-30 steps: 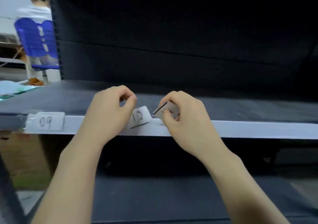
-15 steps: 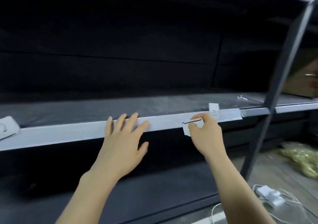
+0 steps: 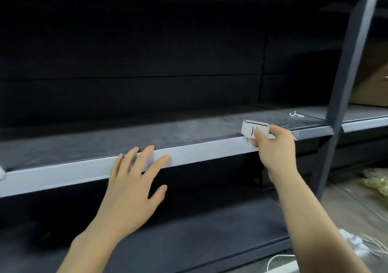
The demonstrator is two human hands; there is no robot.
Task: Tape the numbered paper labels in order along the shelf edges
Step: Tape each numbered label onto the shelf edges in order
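A white paper label with black marker strokes is pinched in my right hand, held against the top of the pale shelf edge strip toward its right end. My left hand is spread flat with fingers apart, its fingertips resting on the same strip further left, holding nothing. The corner of another white label shows at the far left of the strip.
A dark upright post stands just right of my right hand. A small white scrap lies on the shelf top. A lower dark shelf runs below. White cables and a charger lie on the floor at right.
I have shifted right along the shelf, away from the 09 label. My right hand carried the label rightward and raised it onto the strip's top; my left hand let go and spread open.
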